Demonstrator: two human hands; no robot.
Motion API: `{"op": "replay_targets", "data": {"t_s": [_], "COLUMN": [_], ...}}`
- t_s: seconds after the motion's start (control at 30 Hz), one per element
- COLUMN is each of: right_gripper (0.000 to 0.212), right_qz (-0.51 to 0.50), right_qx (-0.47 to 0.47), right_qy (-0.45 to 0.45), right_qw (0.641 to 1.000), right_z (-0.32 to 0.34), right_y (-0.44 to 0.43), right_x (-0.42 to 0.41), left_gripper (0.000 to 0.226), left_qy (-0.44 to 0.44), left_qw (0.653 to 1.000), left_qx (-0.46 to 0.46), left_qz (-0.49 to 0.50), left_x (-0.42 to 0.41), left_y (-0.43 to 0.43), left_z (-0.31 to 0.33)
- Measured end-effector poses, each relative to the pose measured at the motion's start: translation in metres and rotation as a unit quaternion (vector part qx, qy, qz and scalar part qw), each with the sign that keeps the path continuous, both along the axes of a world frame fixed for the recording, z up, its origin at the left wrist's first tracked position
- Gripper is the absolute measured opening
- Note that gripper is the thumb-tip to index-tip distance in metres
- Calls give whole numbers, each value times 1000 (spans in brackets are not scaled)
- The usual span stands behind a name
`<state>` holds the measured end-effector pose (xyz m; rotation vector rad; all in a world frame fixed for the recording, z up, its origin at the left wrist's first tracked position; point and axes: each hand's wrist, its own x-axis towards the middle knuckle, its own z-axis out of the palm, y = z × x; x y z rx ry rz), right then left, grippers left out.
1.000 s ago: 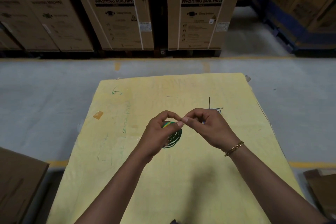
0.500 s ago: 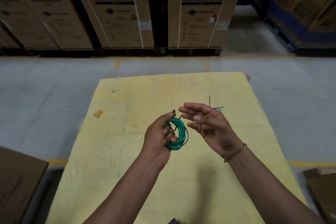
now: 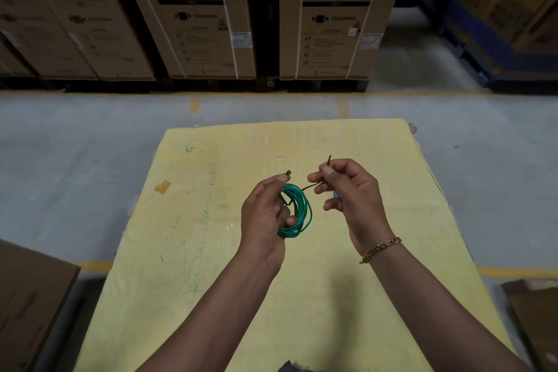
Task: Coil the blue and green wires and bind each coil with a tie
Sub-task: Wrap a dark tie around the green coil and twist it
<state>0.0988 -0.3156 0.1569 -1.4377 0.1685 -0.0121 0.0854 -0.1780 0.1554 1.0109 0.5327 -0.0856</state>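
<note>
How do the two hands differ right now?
The left hand grips the green coil; the right hand pinches the free end of the tie. The right wrist wears a bracelet; the left wrist is bare. Both are over the yellow board.

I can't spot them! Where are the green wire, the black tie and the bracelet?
green wire [image 3: 305, 214], head view, right side of the coil.
black tie [image 3: 288, 172], head view, square end.
bracelet [image 3: 381, 248], head view, middle links.

Coil over table, tie perhaps through it
</note>
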Motion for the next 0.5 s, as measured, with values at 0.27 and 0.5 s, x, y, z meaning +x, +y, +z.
{"op": "replay_targets", "data": {"t_s": [0.27, 0.5], "right_gripper": [11, 9], "right_qz": [-35, 5], "right_qx": [-72, -223], "right_qy": [16, -36], "right_qw": [997, 974], "right_z": [-6, -16], "right_y": [-1, 1], "right_x": [23, 15], "left_gripper": [6, 7], "left_qy": [40, 44], "left_qw": [987, 990], "left_qx": [-139, -122], "left_qz": [-73, -58], "left_x": [-6, -9], "left_y": [10, 11], "left_z": [8, 9]}}
